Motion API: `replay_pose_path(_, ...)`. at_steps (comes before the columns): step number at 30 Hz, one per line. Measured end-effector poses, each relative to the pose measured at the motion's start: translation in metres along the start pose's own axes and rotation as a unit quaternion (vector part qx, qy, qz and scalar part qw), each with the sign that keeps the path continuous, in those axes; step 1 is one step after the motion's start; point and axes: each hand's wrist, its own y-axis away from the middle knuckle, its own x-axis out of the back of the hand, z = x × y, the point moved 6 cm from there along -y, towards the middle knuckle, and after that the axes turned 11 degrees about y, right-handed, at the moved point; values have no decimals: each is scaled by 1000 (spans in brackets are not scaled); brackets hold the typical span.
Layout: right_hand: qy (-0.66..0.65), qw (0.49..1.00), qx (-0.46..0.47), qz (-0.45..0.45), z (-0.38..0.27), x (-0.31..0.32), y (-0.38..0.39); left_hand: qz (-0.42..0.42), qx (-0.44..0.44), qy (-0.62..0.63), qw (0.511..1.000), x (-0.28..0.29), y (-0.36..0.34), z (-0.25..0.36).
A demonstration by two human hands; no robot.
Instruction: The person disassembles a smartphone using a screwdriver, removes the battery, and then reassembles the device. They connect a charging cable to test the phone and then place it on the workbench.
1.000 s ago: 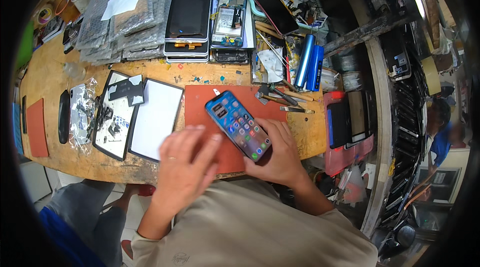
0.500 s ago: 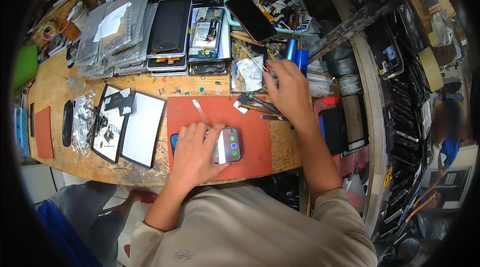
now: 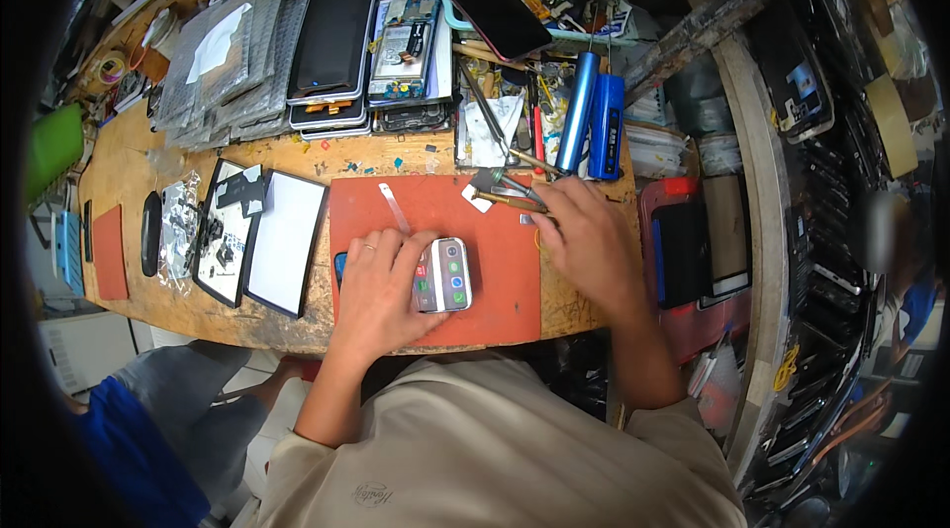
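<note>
On the orange mat point(image 3: 495, 310), my left hand point(image 3: 381, 286) is wrapped over a smartphone point(image 3: 453, 276) with a lit screen showing app icons. The hand covers the phone's left part, and a blue end pokes out beyond its fingers. My right hand point(image 3: 589, 241) is at the mat's right edge, beside screwdrivers point(image 3: 510, 199). Its thumb and forefinger are apart around the tools' near ends, with no firm grip showing. Beyond them, dark tweezers point(image 3: 482, 104) lie near a white paper scrap point(image 3: 498, 135). A thin pale strip point(image 3: 394, 206) rests at the mat's far edge.
Two blue cylindrical tools point(image 3: 578, 112) stand beyond my right hand. Stacked phones and screens point(image 3: 332, 43) and bubble-wrapped packs point(image 3: 213, 78) fill the back. Opened tablet parts point(image 3: 285, 246) lie left of the mat. A pink tray point(image 3: 673, 201) sits right; another person's legs show lower left.
My right hand has come back toward me, from beside the tweezers to the screwdrivers. My left hand stays on the phone. The whole view has shifted slightly.
</note>
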Motion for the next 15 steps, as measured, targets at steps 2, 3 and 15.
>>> replay_pose_path(2,-12,1000,-4,14,-4,-16,4,20,5,-16,1000,4,-1,6)
replay_pose_path(3,-15,1000,-14,-2,-3,-22,5,25,14,-21,999,7,0,8)
replay_pose_path(15,45,997,-58,24,32,12,-55,-19,-51,-27,998,-12,-4,10)
